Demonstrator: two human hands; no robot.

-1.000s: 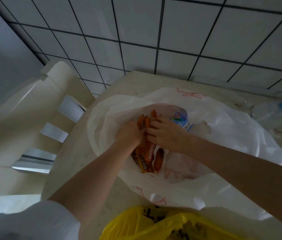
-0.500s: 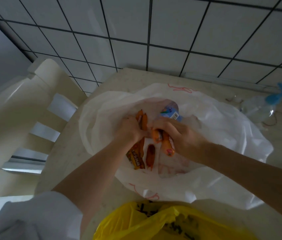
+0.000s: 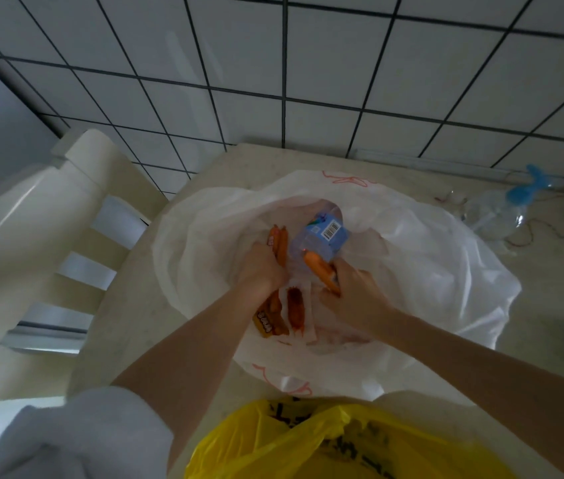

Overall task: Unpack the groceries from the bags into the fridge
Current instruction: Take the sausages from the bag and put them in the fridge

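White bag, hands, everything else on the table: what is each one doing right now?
White plastic bag: open, spread on the table.
Left hand: inside the bag, gripping orange sausage sticks.
Right hand: inside the bag, gripping an orange sausage.
Blue-labelled clear bottle: lying in the bag.
Yellow plastic bag: crumpled, untouched.
Clear bottle with blue top: lying on the table.

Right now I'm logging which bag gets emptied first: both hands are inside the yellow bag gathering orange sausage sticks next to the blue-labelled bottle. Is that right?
Not quite. The head view shows both hands, left hand and right hand, inside the white bag, not the yellow bag, which sits nearer the person untouched. The rest holds: they gather orange sausage sticks next to the blue-labelled bottle.
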